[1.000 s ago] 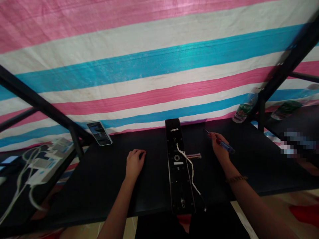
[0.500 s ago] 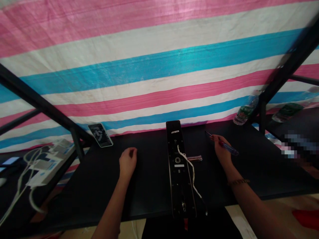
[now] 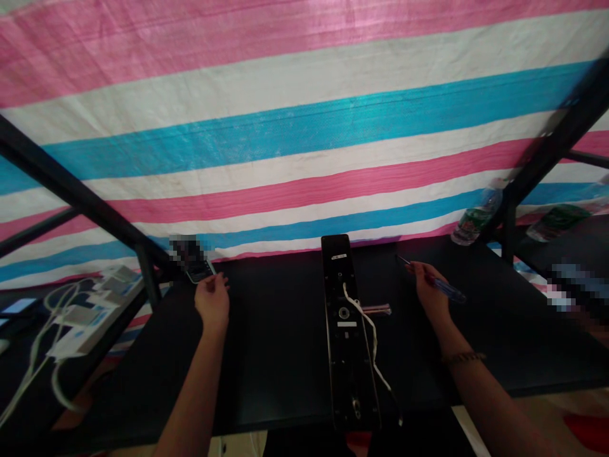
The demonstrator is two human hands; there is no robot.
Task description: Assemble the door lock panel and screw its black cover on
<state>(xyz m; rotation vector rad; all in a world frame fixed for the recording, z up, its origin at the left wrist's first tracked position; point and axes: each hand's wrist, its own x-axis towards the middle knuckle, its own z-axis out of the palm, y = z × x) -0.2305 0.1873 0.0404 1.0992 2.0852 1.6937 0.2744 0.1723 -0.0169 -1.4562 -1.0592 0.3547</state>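
Note:
A long black panel (image 3: 349,362) with screws, white labels and a round fitting lies lengthwise on the black table (image 3: 280,355). A white cable (image 3: 374,336) runs over it and hangs past its right side. My right hand (image 3: 429,289), to the right of the panel, is closed around a screwdriver (image 3: 450,291) with a clear and red handle, its tip pointing up and left. My left hand (image 3: 212,301) is at the near edge of a phone (image 3: 200,270), fingers curled and partly hidden; whether it grips the phone is unclear.
Beside the panel lies a small pinkish clear item (image 3: 377,310). A plastic bottle (image 3: 471,223) stands at the back right, near a black frame bar (image 3: 509,231). Power strips (image 3: 83,324) with white cables are at the left. A striped sheet (image 3: 285,146) hangs behind.
My left hand has moved left and up from the table to the phone. My right hand still holds the screwdriver. The view has shifted slightly.

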